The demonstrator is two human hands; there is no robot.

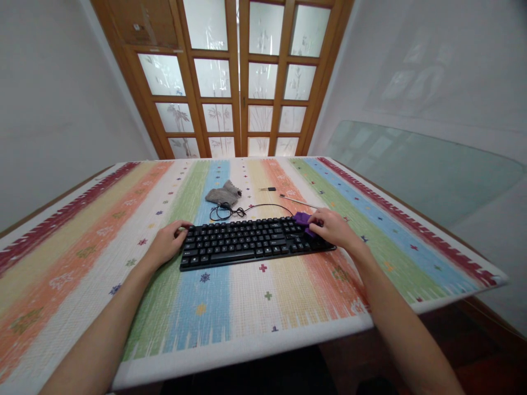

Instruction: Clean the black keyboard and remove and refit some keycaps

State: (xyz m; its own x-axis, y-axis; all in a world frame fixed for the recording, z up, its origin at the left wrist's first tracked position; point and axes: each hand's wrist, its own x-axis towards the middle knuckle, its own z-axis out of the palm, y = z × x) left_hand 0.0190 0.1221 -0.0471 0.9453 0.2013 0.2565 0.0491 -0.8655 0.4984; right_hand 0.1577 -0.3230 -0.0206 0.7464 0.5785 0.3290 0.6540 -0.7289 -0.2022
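Note:
A black keyboard (251, 241) lies across the middle of the striped table cover (102, 263). My left hand (167, 244) rests against its left end, fingers curled at the edge. My right hand (335, 229) sits over the right end of the keyboard and presses a purple cloth (302, 219) onto the keys there. The keyboard's black cable (242, 210) coils just behind it.
A crumpled grey cloth (224, 193) lies behind the keyboard. Two thin tools lie farther back: a small one (267, 189) and a longer one (296, 202). Wooden glass-paned doors (242, 82) stand behind the table. A glass sheet (411, 164) leans on the right wall.

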